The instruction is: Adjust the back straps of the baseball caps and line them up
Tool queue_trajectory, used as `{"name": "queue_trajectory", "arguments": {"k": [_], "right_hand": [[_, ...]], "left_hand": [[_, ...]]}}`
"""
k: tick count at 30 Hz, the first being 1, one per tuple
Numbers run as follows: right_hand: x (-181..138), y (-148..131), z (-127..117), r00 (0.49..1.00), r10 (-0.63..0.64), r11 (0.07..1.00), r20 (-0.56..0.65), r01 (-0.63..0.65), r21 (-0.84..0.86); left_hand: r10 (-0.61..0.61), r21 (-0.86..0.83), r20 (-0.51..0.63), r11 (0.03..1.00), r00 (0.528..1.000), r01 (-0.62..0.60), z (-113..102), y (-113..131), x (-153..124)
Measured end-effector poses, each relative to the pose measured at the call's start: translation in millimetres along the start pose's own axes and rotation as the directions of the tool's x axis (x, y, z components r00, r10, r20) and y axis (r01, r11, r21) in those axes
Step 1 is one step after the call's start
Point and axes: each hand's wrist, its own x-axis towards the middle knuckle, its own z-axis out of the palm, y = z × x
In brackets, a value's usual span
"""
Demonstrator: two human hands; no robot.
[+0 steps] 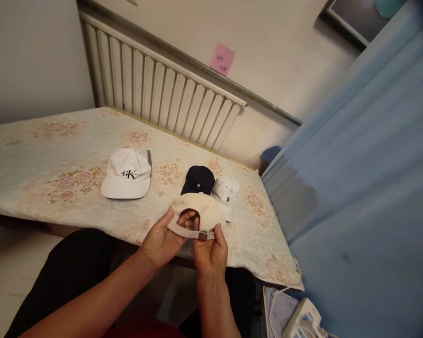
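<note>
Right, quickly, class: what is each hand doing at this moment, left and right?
Left hand: closed on the beige cap, fingers at its back strap.
Right hand: closed, pinching the same strap.

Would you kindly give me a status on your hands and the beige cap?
Left hand and right hand shut on beige cap, at its strap. Cap over near edge of table. Navy cap, spotted white cap right behind.

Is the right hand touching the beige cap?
Touching: the head view shows the right hand pinching the beige cap at its back strap.
</note>
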Motion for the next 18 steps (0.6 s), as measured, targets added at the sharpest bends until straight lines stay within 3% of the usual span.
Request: {"name": "queue_trajectory", "arguments": {"k": [3,7,18], "right_hand": [[0.1,-4.0,2.2,1.0,0.02,0.999,-0.002,-0.02,0.04],[-0.4,-8.8,1.8,1.0,-0.001,0.999,0.022,0.0,0.046],[0.8,-11.7,-0.1,0.999,0.002,0.997,0.035,-0.005,0.08]], "left_hand": [[-0.04,-0.08,-0.062,0.996,0.997,0.035,5.4,3.6,-0.3],[-0.007,-0.108,-0.139,0.994,0.99,-0.008,10.9,8.9,-2.0],[0.012,-0.083,-0.124,0.996,0.992,-0.023,12.0,9.0,-1.7]]}}
